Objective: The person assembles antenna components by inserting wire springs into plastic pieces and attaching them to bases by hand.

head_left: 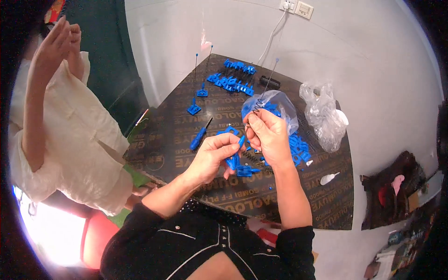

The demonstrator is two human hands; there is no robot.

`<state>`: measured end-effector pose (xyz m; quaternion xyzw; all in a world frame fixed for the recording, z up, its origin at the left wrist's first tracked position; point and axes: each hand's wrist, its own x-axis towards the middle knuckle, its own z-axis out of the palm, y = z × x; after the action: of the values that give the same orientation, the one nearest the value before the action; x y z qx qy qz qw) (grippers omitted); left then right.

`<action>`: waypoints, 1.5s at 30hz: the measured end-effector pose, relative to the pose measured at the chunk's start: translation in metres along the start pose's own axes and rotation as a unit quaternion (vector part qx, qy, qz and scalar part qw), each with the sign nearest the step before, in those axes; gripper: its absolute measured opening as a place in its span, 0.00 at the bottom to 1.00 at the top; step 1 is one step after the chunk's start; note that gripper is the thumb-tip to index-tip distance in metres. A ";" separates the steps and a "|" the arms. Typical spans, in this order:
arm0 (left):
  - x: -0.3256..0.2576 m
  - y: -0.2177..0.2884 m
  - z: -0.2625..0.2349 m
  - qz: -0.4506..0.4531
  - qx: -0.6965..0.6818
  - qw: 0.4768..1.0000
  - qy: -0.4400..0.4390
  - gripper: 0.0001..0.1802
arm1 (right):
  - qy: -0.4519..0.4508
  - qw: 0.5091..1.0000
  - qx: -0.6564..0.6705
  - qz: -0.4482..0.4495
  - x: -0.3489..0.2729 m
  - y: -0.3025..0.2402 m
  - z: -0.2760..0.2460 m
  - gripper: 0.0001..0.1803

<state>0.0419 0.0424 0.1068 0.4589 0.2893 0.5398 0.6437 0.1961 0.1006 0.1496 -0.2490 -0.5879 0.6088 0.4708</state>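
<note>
Taking the dark board point(186, 154) as our landmark and going from its left edge rightwards: beside that edge stands another person in a cream top point(70, 140), arms raised, well apart from our work. On the board's left half lie a blue-handled screwdriver point(199, 137) and, farther back, small blue stands with thin rods point(195, 100).

Over the board's middle our left hand point(212, 156) pinches a small blue plastic part point(234, 156) between thumb and fingertips. It looks light, stiff and smooth, so we judge it best held by its flat sides, firmly enough that it cannot twist. Just right of it our right hand point(268, 137) is closed around a thin metal spring point(258, 106), which rises from the fingers. The spring will be springy and apt to slip or fly off, so we would grip it low, near the end.

Behind the hands sits a clear bag of blue parts point(275, 105); more blue parts point(298, 149) lie to the right, then a crumpled empty bag point(324, 114).
</note>
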 end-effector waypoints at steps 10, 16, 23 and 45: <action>-0.011 0.002 -0.009 0.033 0.163 0.986 0.000 0.21 | 0.027 1.000 0.011 -0.008 0.000 0.005 0.005 0.10; -0.029 0.043 -0.069 0.137 0.228 0.944 0.195 0.23 | 0.039 0.999 0.036 -0.008 -0.002 0.002 -0.002 0.10; -0.022 0.133 -0.184 0.168 0.239 0.879 0.377 0.33 | 0.055 0.998 0.033 -0.011 -0.005 -0.004 -0.007 0.09; -0.150 0.123 -0.240 0.209 0.243 0.853 0.411 0.24 | 0.086 0.996 -0.021 0.027 0.012 0.006 0.007 0.10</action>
<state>-0.2568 -0.0355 0.1009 0.3868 0.5466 0.7137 0.2057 0.1836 0.1087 0.1483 -0.3261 -0.5513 0.5852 0.4973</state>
